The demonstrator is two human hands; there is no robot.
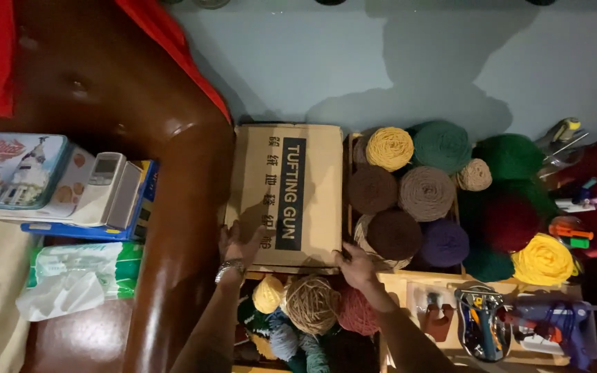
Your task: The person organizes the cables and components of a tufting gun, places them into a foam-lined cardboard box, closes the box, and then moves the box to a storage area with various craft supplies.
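Both hands clasp the box [288,197] standing between the sofa arm [174,207] and yarn balls [409,193]: left hand [238,243] and right hand [355,266] hold its near corners; a slip could topple it onto near yarn [310,304]

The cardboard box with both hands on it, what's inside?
The cardboard box is closed, so its contents are hidden. Left hand and right hand rest on its near edge.
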